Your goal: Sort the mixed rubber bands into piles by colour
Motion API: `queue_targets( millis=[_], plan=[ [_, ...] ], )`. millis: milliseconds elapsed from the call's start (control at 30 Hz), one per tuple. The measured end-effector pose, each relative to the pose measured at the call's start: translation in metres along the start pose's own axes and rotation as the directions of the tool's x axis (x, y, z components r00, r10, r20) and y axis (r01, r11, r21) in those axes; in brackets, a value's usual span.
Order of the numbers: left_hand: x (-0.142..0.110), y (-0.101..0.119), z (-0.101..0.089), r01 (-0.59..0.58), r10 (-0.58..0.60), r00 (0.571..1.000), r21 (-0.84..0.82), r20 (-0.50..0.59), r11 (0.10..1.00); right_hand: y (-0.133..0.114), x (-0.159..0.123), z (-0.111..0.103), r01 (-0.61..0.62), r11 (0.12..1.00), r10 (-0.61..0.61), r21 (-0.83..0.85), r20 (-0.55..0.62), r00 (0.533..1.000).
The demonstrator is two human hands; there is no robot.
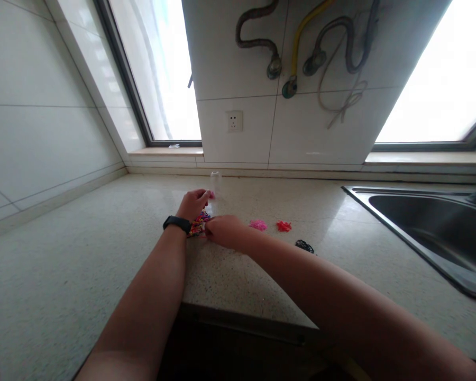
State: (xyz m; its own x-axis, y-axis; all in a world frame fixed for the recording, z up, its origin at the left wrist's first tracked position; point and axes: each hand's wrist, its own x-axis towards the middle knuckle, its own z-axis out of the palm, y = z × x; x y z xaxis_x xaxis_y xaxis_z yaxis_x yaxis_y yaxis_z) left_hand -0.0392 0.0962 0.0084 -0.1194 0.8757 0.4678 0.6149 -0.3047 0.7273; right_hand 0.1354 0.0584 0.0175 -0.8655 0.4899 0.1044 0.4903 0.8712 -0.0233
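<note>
On a speckled stone counter, both my hands work at a mixed pile of small coloured bands. My left hand, with a black wristband, has its fingers pinched together on a small pink piece near a clear little jar. My right hand lies curled against the pile's right edge, fingertips closed on the bands; what they grip is hidden. To the right lie separate small heaps: a pink heap, a red heap and a black heap.
A steel sink is set into the counter at the right. Tiled walls, a wall socket, hoses and two bright windows stand behind. The counter's front edge runs below my forearms.
</note>
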Motion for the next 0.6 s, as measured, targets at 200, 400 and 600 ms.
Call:
queue_targets(
  millis=[200, 400, 600],
  plan=[
    [-0.003, 0.007, 0.0, -0.004, 0.004, 1.0, 0.026, 0.02, 1.0, 0.013, -0.042, -0.018, 0.089, 0.988, -0.086, 0.127, -0.031, 0.996],
    [-0.005, 0.008, 0.003, -0.052, 0.041, 0.997, 0.163, 0.068, 0.985, 0.054, -0.091, -0.034, 0.081, 0.901, -0.045, 0.426, -0.094, 0.995],
    [-0.007, 0.009, 0.005, -0.066, 0.045, 0.993, 0.199, 0.106, 0.978, 0.115, -0.149, -0.041, -0.1, 0.689, 0.339, 0.718, -0.197, 0.92]
  ],
)
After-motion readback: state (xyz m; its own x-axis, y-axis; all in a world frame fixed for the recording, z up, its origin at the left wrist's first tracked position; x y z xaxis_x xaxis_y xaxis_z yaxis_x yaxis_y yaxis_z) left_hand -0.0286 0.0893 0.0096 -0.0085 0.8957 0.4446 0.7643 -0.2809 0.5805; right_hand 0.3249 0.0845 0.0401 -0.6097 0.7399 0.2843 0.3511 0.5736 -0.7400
